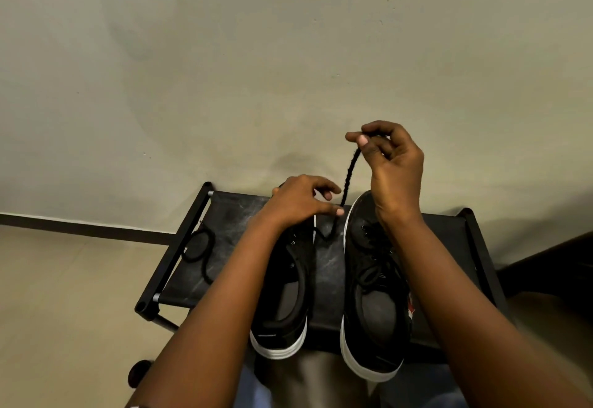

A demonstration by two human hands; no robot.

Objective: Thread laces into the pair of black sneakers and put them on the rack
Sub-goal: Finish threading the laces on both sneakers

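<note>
— Where were the sneakers?

— Both sat side by side on the black fabric top of the rack (333, 266), low in the middle of the frame, heels toward the bottom edge. The left sneaker (285, 298) lay under the left forearm; the right sneaker (372, 282) was just beside it, with a strip of bare fabric between them.

— What was the right hand doing?

— The right hand (391, 160) was raised above the toe of the right sneaker, in the upper middle of the frame. Its thumb and fingers were curled, pinching the end of a black lace (349, 173), which ran down from there into the gap between the two shoes.

— And the left hand?

— The left hand (301, 199) was over the toe end of the left sneaker, fingers loosely bent. Its thumb tip touched the same lace lower down; I could not tell whether it truly pinched it.

— Was the right sneaker laced?

— Black lacing crossed its eyelets.

— Anything else there?

— A second lace (200, 249) lay in a loose loop on the fabric near the rack's left bar. Behind it was a plain pale wall (256, 55), with beige floor (64, 295) at lower left.
</note>
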